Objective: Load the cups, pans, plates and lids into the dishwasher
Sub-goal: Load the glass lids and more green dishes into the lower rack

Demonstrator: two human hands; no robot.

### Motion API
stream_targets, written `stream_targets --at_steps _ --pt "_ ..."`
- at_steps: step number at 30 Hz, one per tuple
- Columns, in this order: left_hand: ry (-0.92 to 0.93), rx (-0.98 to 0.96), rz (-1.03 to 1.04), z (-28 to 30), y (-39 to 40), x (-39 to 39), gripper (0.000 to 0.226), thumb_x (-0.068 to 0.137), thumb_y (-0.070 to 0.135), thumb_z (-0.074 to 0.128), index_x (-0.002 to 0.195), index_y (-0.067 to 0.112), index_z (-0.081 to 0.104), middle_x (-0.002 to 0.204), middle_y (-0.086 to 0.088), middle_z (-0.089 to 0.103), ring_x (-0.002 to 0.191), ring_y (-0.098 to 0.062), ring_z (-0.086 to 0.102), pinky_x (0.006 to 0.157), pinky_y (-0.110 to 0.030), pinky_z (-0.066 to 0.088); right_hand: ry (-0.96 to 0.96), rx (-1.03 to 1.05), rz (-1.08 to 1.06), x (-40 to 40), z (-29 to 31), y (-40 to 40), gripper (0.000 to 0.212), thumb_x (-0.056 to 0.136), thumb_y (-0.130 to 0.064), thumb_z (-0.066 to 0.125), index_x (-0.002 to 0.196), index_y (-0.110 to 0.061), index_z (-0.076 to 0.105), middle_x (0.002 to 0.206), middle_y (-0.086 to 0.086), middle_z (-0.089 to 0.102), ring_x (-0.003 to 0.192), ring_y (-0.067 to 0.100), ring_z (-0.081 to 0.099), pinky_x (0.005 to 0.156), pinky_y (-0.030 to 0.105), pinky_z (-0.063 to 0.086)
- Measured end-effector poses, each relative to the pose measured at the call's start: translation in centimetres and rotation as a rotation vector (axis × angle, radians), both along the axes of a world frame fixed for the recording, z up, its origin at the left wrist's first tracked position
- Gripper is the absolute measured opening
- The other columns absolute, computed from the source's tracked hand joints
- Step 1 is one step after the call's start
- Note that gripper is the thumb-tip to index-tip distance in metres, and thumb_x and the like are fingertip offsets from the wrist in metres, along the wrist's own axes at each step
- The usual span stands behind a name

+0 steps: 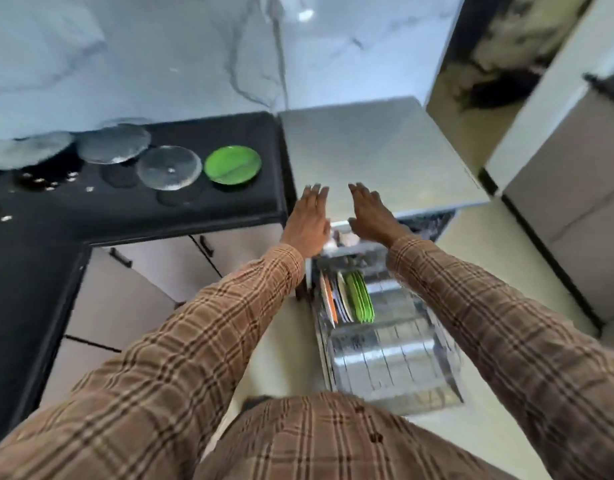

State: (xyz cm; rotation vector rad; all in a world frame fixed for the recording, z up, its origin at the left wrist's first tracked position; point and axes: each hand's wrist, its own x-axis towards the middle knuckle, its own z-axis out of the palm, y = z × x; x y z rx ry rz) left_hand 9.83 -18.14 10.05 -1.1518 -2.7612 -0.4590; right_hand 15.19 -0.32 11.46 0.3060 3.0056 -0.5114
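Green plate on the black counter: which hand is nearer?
Left. The left hand is just right of the green plate; the right hand is farther right, beyond it.

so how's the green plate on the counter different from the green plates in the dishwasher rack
The green plate on the counter lies flat, face up; the green plates in the rack stand on edge. The counter plate is alone beside a clear glass lid; the rack plates sit packed next to white and orange plates. The counter one is still to be loaded; the rack ones are already in. They share the same bright green colour.
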Motion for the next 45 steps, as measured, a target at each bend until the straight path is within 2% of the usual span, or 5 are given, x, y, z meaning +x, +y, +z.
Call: stream_targets --at_steps 16,30,38,43,45 --pt "0.117 0.129 0.744 7.6 -44.2 -8.6 0.072 0.105 0.033 0.044 0.162 0.006 0.010 0.168 -0.017 0.015 0.158 -0.033 0.011 0.127 -0.050 0.019 0.248 0.112 0.635 -19.6 11.3 -38.7 0.090 0.086 -0.019 0.067 0.159 -0.011 0.014 0.166 0.014 0.010 0.150 0.043 0.016 0.116 0.060 0.031" --pt "0.008 0.228 0.973 3.8 -58.3 -9.5 0.071 0.102 0.027 0.052 0.161 0.008 0.017 0.166 -0.015 0.023 0.157 -0.032 0.015 0.127 -0.050 0.022 0.192 0.197 0.859 -25.2 9.7 -56.5 0.079 0.090 -0.024 0.068 0.154 -0.016 0.022 0.154 0.008 0.026 0.140 0.036 0.030 0.108 0.059 0.041" --pt "-0.067 0.164 0.911 0.9 -56.6 -18.0 0.069 0.103 0.027 0.053 0.160 0.009 0.018 0.165 -0.014 0.024 0.157 -0.031 0.017 0.127 -0.049 0.021 0.024 -0.161 0.465 -34.8 4.4 -56.1 0.055 0.095 -0.031 0.062 0.143 -0.011 0.044 0.146 0.011 0.045 0.136 0.035 0.041 0.108 0.047 0.038" --pt "-0.107 0.120 0.877 -0.2 -54.4 -26.9 0.068 0.103 0.026 0.052 0.159 0.008 0.019 0.164 -0.014 0.026 0.156 -0.031 0.018 0.127 -0.048 0.022 -0.316 -0.945 -0.114 -45.6 -0.2 -54.8 0.041 0.101 -0.031 0.053 0.133 -0.006 0.053 0.128 0.015 0.064 0.111 0.031 0.067 0.070 0.040 0.061" --pt "-0.130 0.101 0.865 -0.6 -53.4 -30.3 0.068 0.102 0.026 0.053 0.159 0.008 0.020 0.164 -0.014 0.027 0.156 -0.031 0.020 0.127 -0.048 0.023 -0.364 -1.227 -0.314 -49.0 -1.9 -54.2 0.040 0.103 -0.029 0.053 0.135 -0.006 0.048 0.115 0.018 0.065 0.096 0.031 0.070 0.074 0.041 0.062"
